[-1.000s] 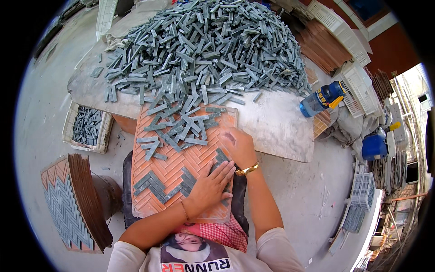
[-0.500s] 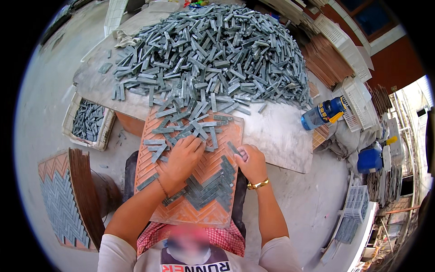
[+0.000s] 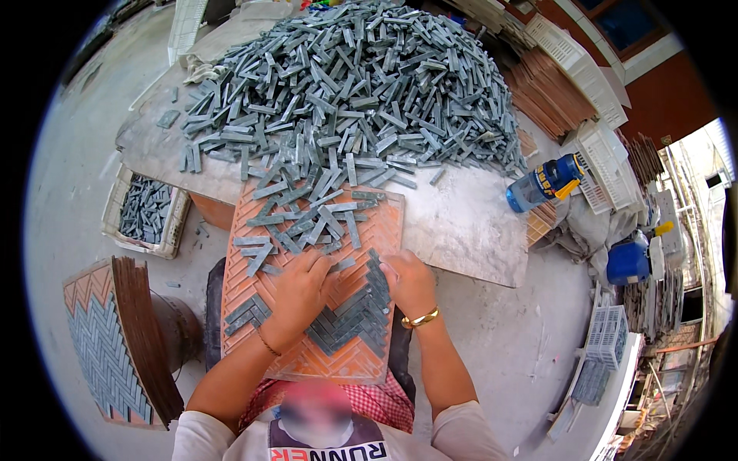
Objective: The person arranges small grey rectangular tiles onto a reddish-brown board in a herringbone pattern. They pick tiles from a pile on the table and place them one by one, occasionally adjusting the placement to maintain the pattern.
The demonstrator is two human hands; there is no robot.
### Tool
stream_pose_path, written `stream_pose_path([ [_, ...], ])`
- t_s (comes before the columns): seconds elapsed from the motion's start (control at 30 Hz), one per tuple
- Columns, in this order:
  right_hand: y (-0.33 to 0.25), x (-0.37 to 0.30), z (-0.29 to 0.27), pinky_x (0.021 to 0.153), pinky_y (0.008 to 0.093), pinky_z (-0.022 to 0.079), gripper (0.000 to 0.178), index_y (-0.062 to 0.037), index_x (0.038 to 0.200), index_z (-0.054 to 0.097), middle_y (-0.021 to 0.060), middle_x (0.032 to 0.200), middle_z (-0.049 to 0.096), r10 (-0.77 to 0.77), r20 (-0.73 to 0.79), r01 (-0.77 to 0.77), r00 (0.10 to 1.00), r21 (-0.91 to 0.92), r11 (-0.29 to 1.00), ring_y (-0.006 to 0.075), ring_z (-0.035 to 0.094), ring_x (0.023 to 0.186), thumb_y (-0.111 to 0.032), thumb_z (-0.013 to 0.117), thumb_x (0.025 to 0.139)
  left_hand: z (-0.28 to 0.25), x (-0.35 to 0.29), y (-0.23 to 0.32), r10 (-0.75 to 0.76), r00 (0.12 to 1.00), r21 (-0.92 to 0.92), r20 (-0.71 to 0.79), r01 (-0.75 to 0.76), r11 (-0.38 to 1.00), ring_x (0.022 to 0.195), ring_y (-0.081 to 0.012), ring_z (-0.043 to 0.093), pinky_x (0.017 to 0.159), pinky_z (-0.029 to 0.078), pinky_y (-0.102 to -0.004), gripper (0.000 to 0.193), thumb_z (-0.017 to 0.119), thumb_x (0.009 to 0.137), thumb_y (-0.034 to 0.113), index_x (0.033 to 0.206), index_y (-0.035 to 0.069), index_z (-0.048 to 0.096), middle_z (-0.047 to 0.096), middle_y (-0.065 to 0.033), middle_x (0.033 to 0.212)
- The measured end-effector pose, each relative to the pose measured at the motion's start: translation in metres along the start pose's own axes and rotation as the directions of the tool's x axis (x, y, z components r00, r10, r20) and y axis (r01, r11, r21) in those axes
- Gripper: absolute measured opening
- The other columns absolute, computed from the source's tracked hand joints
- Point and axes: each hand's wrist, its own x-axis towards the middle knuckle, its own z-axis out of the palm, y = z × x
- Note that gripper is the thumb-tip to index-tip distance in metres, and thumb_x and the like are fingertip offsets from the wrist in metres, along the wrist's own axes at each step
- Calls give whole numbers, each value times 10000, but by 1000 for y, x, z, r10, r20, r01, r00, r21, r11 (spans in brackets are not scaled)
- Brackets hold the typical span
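Observation:
An orange ribbed tray [image 3: 307, 367] lies across my lap, its slots partly filled with grey-green stone strips in a herringbone pattern [image 3: 344, 323]. Over the middle of the tray, my left hand [image 3: 301, 288] is closed, with a loose stone strip [image 3: 343, 264] jutting from its fingertips. At the tray's right side my right hand [image 3: 409, 283] has curled fingers against a strip [image 3: 374, 258] at the top of the laid pattern. The fingers partly hide their grip. Loose strips [image 3: 296, 219] lie jumbled on the tray's far half.
A large heap of stone strips [image 3: 346, 84] covers the table [image 3: 469, 230] beyond the tray. A blue bottle [image 3: 538, 184] stands at right. On the left are a white crate of strips [image 3: 178, 223] and a stack of trays topped by a filled one [image 3: 108, 353].
My right hand has brought its strip leftward to the top of the laid pattern. My left hand has drawn back from the loose strips toward me, a strip at its fingertips.

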Motion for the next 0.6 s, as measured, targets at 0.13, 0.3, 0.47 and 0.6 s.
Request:
stream_pose_path([
  [0.13, -29, 10, -12, 703, 349, 503, 219, -63, 947, 658, 104, 881, 641, -225, 35, 212, 974, 219, 952, 298, 624, 799, -82, 701, 734, 9, -4, -1, 57, 998, -25, 1, -57, 998, 816, -275, 554, 715, 465, -362, 155, 607, 740, 40, 891, 21, 578, 561, -91, 889],
  [0.3, -7, 5, -3, 696, 342, 499, 213, -20, 920, 646, 116, 875, 636, -236, 22, 226, 972, 218, 949, 296, 621, 792, -68, 707, 722, 9, 9, 5, 176, 984, -67, -32, -178, 982, 863, -274, 550, 755, 473, -347, 220, 592, 739, 54, 955, 15, 577, 569, -111, 949],
  [0.47, 9, 10, -10, 646, 354, 486, 147, -18, 896, 622, 119, 826, 601, 166, 41, -171, 985, 253, 952, 297, 596, 720, -59, 657, 760, 16, 38, -10, 253, 967, 58, 28, -254, 966, 1009, -263, 530, 869, 444, -368, 311, 616, 729, 59, 1038, 23, 588, 561, -106, 1081],
  [0.6, 17, 8, -2, 616, 382, 473, 109, -27, 885, 622, 144, 782, 592, 54, -62, -45, 997, 142, 989, 338, 580, 658, -78, 613, 789, 23, 64, -14, 223, 949, 152, 224, -260, 954, 995, -237, 514, 854, 445, -362, 291, 611, 738, 91, 1026, 45, 601, 553, -76, 1098],
])
